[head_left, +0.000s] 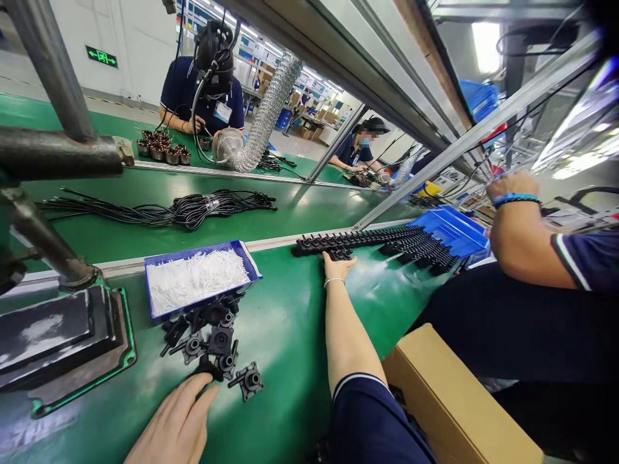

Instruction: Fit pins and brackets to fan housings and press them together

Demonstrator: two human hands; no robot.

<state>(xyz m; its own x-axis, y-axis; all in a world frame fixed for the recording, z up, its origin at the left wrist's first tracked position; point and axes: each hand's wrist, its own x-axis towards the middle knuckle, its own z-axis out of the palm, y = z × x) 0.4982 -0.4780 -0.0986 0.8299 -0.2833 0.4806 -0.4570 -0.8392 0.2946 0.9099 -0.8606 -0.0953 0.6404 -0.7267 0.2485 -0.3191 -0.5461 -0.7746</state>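
My left hand [176, 419] is at the near edge of a loose pile of black plastic fittings [220, 340], its fingertips closed on one dark fitting [209, 368]. The loose pieces have a square flange, a round centre and a side stub; a single one [251, 381] lies just right of the pile. Farther out, my right hand [339, 267] reaches to the end of a long row of the same black fittings [348, 241]. Between its thumb and fingers is another black fitting [341, 255], partly hidden, up against the row.
A blue tray [251, 269] of thin white strips stands behind the pile. Beyond the rail lies a bundle of black cables [193, 209]. A metal machine base [62, 341] is at left, a cardboard box [459, 399] at right. A co-worker's arm [522, 238] and blue bin [449, 229] are close by.
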